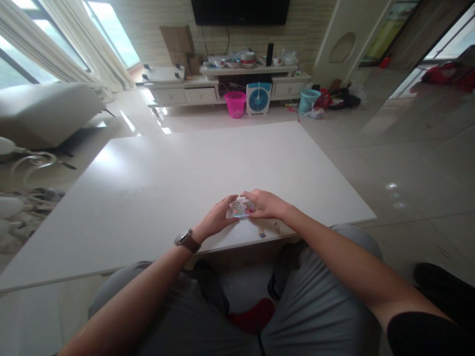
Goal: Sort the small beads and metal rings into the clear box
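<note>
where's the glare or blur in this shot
Head view: windows washed out, a glare patch near the far left corner of the white table, bright streaks on the glossy floor; wide-angle stretching towards the edges; the small clear container looks too soft to make out its contents clearly.

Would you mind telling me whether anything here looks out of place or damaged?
Nothing looks spilled or damaged. What looks untidy is the dark and red heap on the floor beside the light blue basket, lying loose rather than put away.
</note>
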Available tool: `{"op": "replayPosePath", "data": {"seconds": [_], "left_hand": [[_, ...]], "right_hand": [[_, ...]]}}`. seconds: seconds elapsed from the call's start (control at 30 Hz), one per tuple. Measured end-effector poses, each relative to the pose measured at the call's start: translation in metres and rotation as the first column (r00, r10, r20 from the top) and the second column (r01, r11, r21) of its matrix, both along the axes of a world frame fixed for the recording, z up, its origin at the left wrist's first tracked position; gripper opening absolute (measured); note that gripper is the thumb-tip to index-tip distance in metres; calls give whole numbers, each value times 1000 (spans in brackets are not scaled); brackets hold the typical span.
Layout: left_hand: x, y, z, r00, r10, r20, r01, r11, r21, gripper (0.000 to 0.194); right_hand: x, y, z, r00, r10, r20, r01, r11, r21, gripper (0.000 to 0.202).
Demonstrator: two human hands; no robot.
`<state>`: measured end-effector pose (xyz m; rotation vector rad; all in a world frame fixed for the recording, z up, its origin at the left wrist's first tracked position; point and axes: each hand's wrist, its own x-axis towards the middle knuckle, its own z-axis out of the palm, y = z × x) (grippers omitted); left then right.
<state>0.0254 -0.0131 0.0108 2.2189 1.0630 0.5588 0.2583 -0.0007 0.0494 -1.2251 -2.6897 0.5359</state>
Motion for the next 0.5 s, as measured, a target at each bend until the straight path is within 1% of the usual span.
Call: {"op": "replayPosePath", "data": {"seconds": [0.1, 0.37, 0.5], "left_hand": [[0, 0, -1, 1000, 6, -4, -6, 1000, -8, 63], [0, 1, 0, 998, 65, -7, -66, 996, -55, 63], [2, 0, 1, 996, 73, -41, -74, 997, -32, 63]], "right_hand": [[0, 0, 0, 1000, -12, 11, 12, 1000, -23, 52], [-5, -1, 2, 991, -50, 122, 46, 998, 41, 53], [-7, 0, 1, 980, -74, 185, 67, 997, 43, 44]]}}
